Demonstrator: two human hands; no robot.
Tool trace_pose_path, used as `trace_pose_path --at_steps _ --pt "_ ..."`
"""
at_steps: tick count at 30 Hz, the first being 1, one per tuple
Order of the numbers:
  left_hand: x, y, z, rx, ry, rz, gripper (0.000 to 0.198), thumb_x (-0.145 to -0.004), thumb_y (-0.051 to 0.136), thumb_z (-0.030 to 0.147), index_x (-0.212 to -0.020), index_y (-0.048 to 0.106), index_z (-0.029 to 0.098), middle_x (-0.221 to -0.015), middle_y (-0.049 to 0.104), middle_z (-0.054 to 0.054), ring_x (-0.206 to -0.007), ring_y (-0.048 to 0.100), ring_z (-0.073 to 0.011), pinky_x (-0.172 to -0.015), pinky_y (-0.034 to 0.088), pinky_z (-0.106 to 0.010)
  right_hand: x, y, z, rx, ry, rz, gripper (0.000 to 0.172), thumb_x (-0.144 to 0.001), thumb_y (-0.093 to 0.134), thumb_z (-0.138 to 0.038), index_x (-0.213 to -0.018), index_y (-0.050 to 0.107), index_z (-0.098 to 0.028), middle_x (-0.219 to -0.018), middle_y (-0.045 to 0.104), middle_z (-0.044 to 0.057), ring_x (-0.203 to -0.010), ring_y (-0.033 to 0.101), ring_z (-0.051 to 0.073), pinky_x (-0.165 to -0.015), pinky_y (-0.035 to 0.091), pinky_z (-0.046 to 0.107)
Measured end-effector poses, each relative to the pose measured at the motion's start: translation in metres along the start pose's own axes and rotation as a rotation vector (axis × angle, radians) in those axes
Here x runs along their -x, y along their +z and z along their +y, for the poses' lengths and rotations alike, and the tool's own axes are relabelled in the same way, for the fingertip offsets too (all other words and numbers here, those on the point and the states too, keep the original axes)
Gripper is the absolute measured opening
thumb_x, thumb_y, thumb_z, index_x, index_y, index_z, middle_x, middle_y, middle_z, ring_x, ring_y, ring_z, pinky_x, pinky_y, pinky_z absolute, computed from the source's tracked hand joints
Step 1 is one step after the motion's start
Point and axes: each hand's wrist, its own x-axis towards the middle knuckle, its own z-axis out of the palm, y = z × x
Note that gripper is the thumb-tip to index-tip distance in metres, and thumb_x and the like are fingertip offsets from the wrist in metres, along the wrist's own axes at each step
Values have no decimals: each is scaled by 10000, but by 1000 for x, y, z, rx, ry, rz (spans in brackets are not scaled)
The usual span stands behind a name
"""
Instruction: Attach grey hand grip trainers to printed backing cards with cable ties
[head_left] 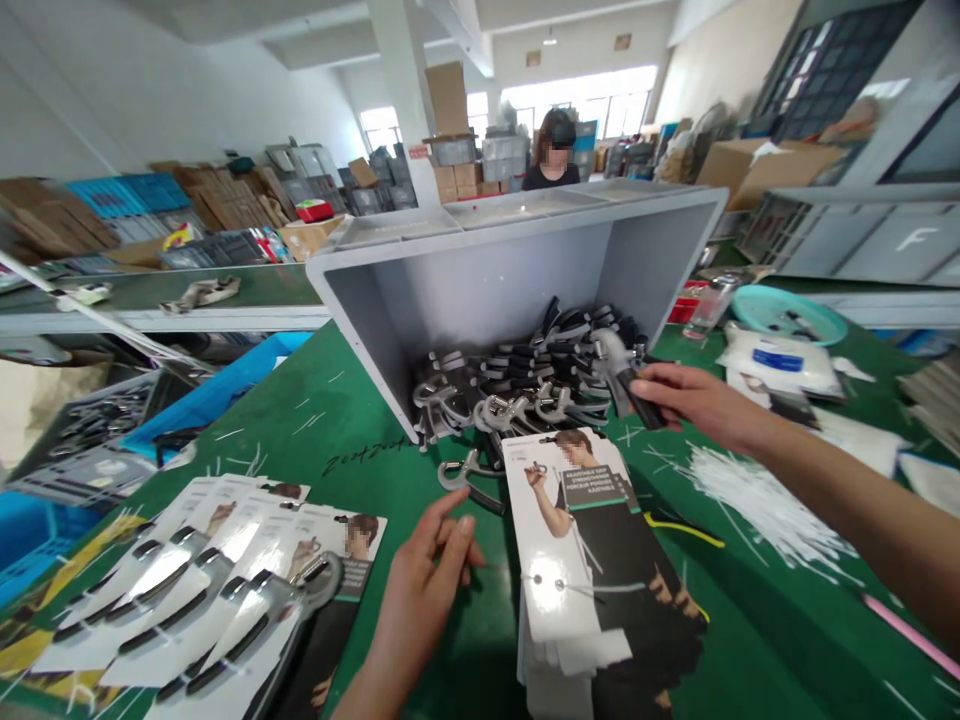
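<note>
My right hand [694,400] is closed around the black handle of a grey hand gripper [622,375], lifted just out of the pile of hand grippers [525,385] in the tipped grey bin [487,260]. My left hand [431,580] hovers over the green table with fingers loosely extended, beside a stack of printed backing cards [592,560]. One loose hand gripper [469,472] lies on the table between the bin and my left hand. A thin tie runs across the top card.
Finished carded hand grippers [202,590] fan out at the lower left. White plastic ties [750,500] lie to the right, near white bags [780,365] and a teal bowl [787,315]. Blue crates [217,395] sit left. Another person [553,150] stands beyond the bin.
</note>
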Motion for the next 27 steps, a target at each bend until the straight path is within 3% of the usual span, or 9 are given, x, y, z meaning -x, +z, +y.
trace_pose_path --at_steps 2,4,6,9,12,20,23,27 --pt "-19 3 10 -15 178 0 491 -950 552 406 -1410 471 253 -1075 701 -61 -916 654 -186 -885 510 -339 38 2 -15 -210 2 1 434 -1018 296 -533 -1086 607 -239 -863 652 52 -510 463 111 -488 440 268" --pt "-37 15 20 27 353 -32 638 -905 639 352 -1484 372 320 -1398 541 -83 -1151 590 -222 -1005 473 -379 68 19 -31 -755 109 -108 354 -970 481 -521 -1066 635 -217 -806 621 37 -487 449 85 -446 412 231" --pt "-52 27 25 83 439 -92 664 -891 664 313 -1487 371 343 -1434 495 -86 -1121 603 -215 -977 499 -374 85 42 -43 -1090 225 -234 300 -916 615 -472 -1011 655 -190 -740 590 9 -471 437 56 -413 378 175" --pt "-60 35 21 70 420 -94 342 -930 609 300 -1271 627 274 -1192 627 -74 -922 646 -177 -853 531 -334 93 68 -49 -1279 337 -388 265 -915 643 -412 -1005 657 -164 -715 596 -2 -473 469 39 -415 391 135" --pt "-53 31 11 -43 409 -45 228 -925 623 302 -1131 700 243 -1064 681 -56 -946 632 -193 -867 500 -339 95 75 -46 -1210 353 -480 300 -951 577 -443 -1037 626 -159 -754 664 26 -418 494 46 -381 402 148" --pt "-22 32 -4 -229 445 -17 183 -914 648 287 -1086 703 253 -1025 702 -39 -1006 596 -211 -962 426 -392 108 70 -35 -658 318 -487 422 -942 481 -610 -1062 511 -206 -584 661 -25 -283 421 62 -288 301 156" --pt "-27 29 1 -220 451 14 179 -919 640 288 -1084 700 252 -1046 698 -41 -1024 593 -212 -968 427 -388 102 71 -40 -572 286 -467 452 -917 508 -624 -1122 515 -221 -495 574 -67 -290 414 84 -287 315 176" --pt "-52 20 15 -200 484 59 175 -914 642 280 -1070 710 240 -1049 701 -50 -1023 599 -215 -950 442 -375 84 64 -49 -584 154 -402 440 -915 555 -566 -1190 525 -225 -530 533 -81 -352 470 92 -338 363 183"
